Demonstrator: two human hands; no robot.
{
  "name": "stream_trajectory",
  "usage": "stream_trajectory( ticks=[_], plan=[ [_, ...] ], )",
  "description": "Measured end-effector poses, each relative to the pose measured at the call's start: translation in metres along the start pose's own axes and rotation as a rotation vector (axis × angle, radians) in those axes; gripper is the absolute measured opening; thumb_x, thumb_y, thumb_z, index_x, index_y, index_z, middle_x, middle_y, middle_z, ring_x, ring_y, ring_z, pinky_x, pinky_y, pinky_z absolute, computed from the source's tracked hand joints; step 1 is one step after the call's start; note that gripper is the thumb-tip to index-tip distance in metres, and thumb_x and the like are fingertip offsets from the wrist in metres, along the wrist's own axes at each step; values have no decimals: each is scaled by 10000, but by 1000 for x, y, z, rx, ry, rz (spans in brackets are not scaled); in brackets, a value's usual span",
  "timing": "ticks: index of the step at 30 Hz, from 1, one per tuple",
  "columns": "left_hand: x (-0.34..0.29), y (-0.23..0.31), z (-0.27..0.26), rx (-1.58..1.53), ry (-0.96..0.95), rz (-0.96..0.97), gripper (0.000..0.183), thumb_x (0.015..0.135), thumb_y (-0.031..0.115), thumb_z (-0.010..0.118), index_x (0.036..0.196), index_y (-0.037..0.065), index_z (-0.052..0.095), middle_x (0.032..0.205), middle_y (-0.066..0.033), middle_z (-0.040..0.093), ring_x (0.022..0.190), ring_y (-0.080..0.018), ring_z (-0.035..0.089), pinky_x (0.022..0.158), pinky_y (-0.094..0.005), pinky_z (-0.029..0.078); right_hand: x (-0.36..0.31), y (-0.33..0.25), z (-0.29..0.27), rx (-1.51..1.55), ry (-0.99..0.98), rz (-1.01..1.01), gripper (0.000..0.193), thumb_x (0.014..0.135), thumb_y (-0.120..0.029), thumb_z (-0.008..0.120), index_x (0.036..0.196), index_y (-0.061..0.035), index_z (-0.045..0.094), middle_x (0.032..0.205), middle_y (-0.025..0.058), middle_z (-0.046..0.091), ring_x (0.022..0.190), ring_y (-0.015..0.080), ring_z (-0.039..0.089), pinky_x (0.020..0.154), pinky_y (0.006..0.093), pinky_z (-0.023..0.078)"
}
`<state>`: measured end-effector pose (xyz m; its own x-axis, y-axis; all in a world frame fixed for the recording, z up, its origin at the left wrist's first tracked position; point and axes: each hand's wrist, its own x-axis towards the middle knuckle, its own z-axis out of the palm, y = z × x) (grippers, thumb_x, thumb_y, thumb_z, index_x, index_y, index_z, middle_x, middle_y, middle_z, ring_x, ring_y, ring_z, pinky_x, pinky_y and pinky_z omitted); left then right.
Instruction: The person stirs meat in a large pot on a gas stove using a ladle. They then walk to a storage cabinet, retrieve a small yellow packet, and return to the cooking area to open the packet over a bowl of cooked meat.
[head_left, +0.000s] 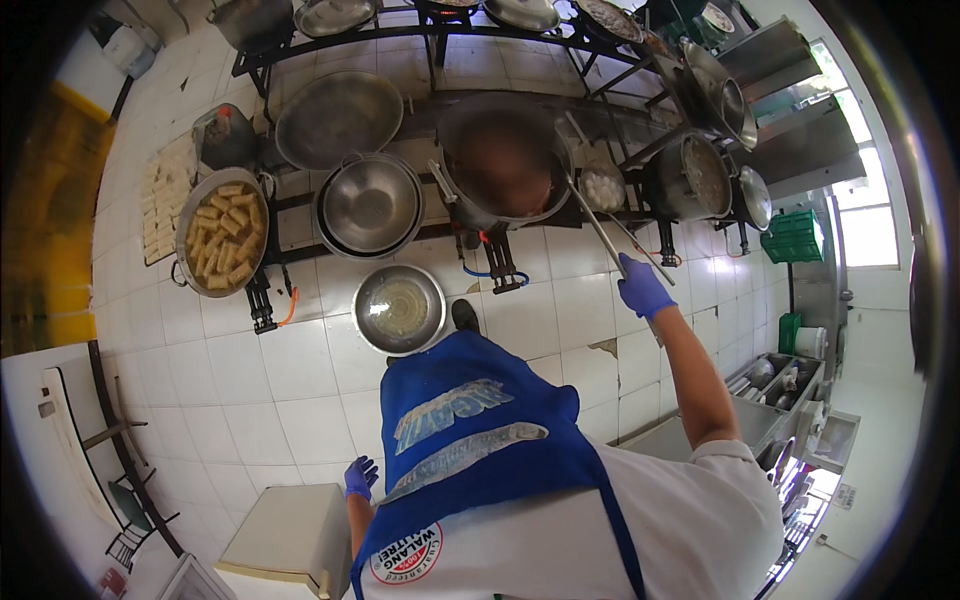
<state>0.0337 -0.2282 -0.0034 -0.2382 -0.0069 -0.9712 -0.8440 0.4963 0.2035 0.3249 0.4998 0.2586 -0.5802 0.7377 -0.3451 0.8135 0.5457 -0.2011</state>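
My right hand (645,287), in a purple glove, is closed around a long metal-handled tool (600,232). The tool slants up to the rim of a large pan (462,190), whose blurred contents look reddish brown; I cannot make out the tool's far end. Down at my left side, my left hand (361,477), also in a purple glove, holds nothing and has its fingers apart. It is nearest to a pale box-shaped cabinet (285,530). On the floor before my feet sits a metal basin (437,313) with yellowish liquid in it.
A two-handled pan of golden rolls (225,235) stands at left, beside a tray of pale pieces (160,205). Nested metal bowls (372,205) and a wide wok (340,120) rest on the burner stand. Right of the pan are a container of white round items (603,188) and a deep pot (668,185).
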Motion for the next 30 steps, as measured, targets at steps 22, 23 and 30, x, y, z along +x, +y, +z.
stream_trajectory(
  ticks=[22,23,30],
  plan=[
    [-22,2,35,-94,53,107,430,1012,353,499,1338,94,607,1237,-136,696,981,-292,709,775,-421,561,214,-59,1,-593,-609,-386,177,858,-120,689,918,42,727,771,216,728,594,326,719,530,409,576],
    [-23,2,42,-75,18,104,429,1012,355,500,1337,96,608,1240,-137,694,984,-292,708,777,-422,560,232,-36,5,-876,-714,-674,177,857,-132,701,869,42,731,750,213,725,573,320,712,506,390,567],
    [-28,-9,66,341,-74,237,395,1013,376,503,1285,132,652,1222,-101,714,1035,-254,658,879,-398,499,178,2,36,836,-441,352,312,892,-92,668,1196,-22,659,628,65,549,441,173,534,405,348,444]
  ],
)
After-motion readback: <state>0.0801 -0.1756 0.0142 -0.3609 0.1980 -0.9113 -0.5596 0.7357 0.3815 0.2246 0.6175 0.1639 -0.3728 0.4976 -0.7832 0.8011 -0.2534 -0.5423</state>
